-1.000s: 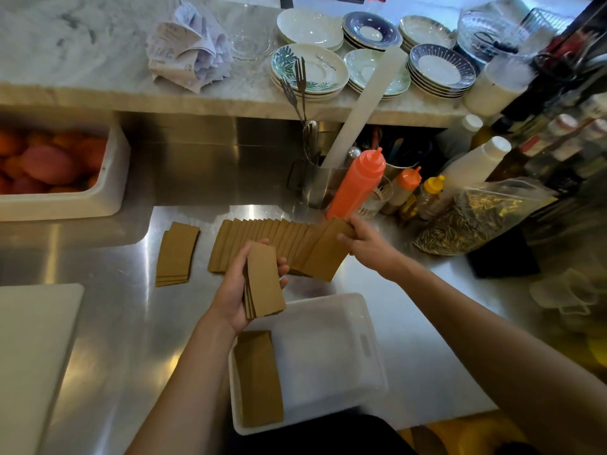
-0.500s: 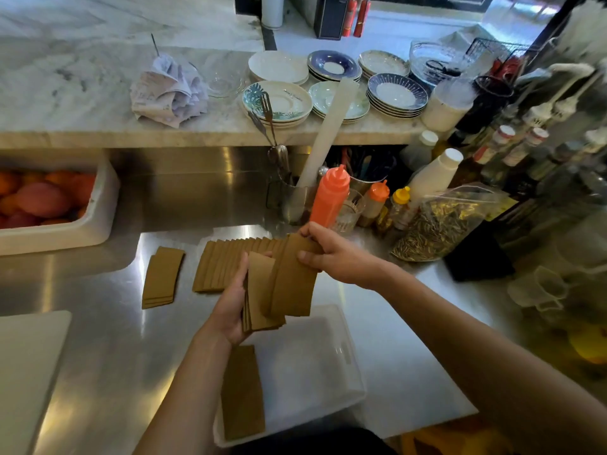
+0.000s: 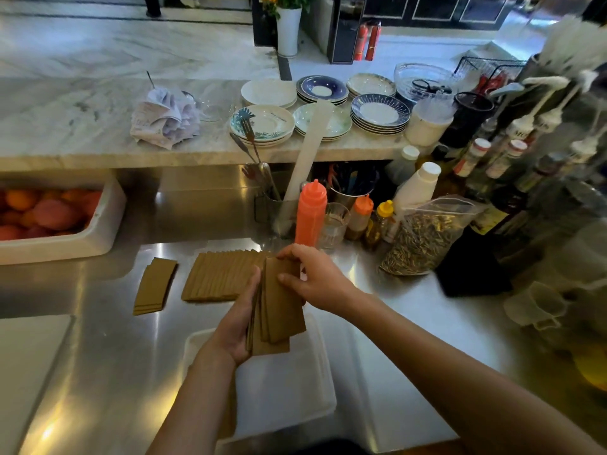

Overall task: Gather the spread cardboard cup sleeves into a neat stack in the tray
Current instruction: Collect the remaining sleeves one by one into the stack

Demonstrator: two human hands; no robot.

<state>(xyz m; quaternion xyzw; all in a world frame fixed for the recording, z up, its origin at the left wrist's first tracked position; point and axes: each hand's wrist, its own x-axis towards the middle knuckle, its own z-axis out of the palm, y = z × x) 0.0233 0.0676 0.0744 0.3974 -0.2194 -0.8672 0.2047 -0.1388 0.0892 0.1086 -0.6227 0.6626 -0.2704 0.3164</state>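
Note:
Above the white plastic tray (image 3: 305, 382), my left hand (image 3: 235, 326) grips an upright bundle of flat brown cardboard cup sleeves (image 3: 279, 307) from its left side. My right hand (image 3: 315, 277) presses the top and right face of the same bundle. A fanned row of sleeves (image 3: 220, 274) lies on the steel counter behind my hands. A small separate pile of sleeves (image 3: 152, 285) lies further left. My left forearm hides the tray's left part, so any sleeves inside it are out of sight.
An orange squeeze bottle (image 3: 310, 211), smaller bottles and a clear bag of dried bits (image 3: 423, 238) stand just behind the sleeves. A white tub of fruit (image 3: 65, 218) sits at left, a white board (image 3: 26, 372) at front left. Stacked plates (image 3: 377, 113) fill the marble ledge.
My right hand has carried a few sleeves from the fanned row onto the bundle in my left hand and now holds them against it. The view has tilted up.

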